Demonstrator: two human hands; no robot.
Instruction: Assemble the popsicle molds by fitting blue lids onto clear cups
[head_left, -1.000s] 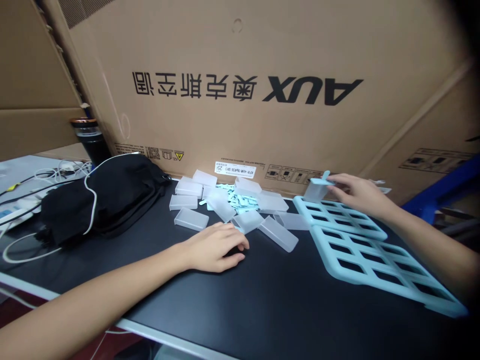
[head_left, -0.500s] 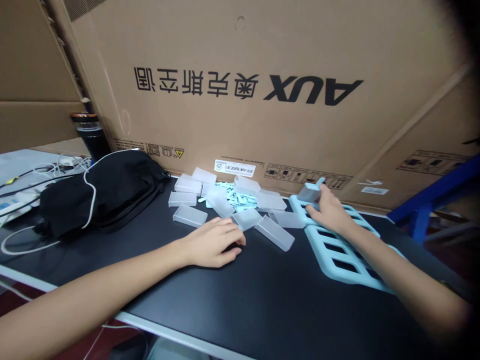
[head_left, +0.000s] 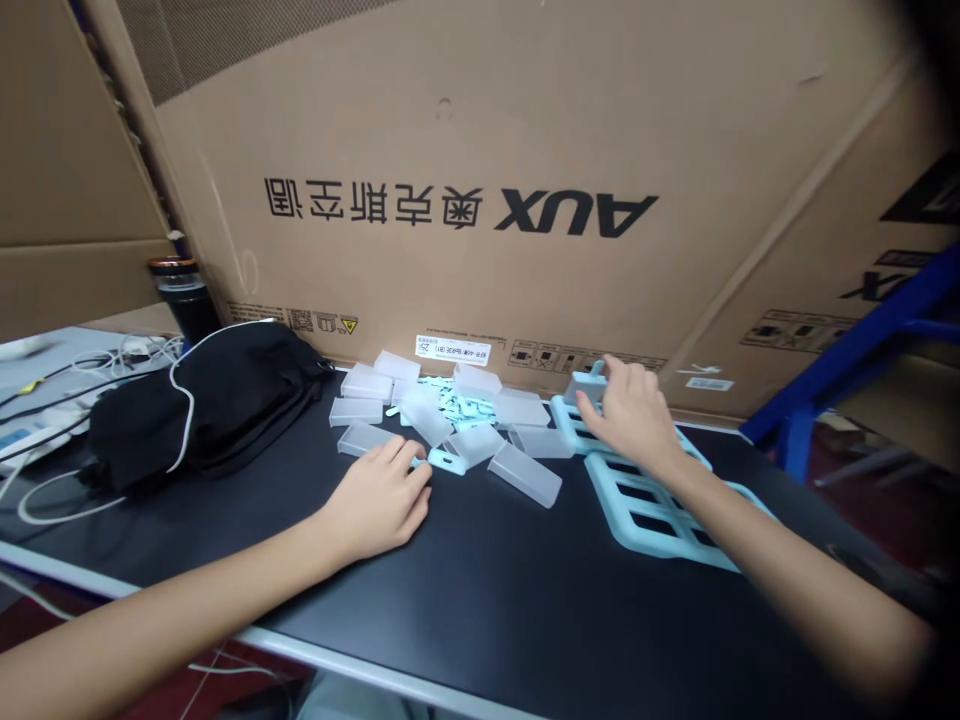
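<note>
The left hand point(head_left: 382, 495) has slid leftward along the pile's near edge, baring a pale-blue slotted lid point(head_left: 448, 461), while the right hand point(head_left: 637, 415) stays by the far rack and the view has shifted. Largest is the AUX air-conditioner carton point(head_left: 450, 280), its print upside down, standing behind the black tabletop point(head_left: 480, 600) like a back wall. A black fabric bag point(head_left: 225, 395) lies at the left, apart from the handling area, a dark tumbler point(head_left: 187, 308) behind it. On the right, the near rack point(head_left: 609, 505) and the far rack point(head_left: 564, 430) lie flat, openings upward, likely so moulds can stand in them. One lidded ice-pop mould point(head_left: 577, 388) is upright at the far rack's left corner; the right hand grips it between thumb and fingers, probably to steady it. Whether it is fully seated is unclear. Loose translucent moulds point(head_left: 526, 475) lie on their sides around the small pale-blue pieces point(head_left: 463, 408), within reach. The left hand's fingers are curled, their tips at the slotted lid's left end; I cannot tell whether they pinch it.
</note>
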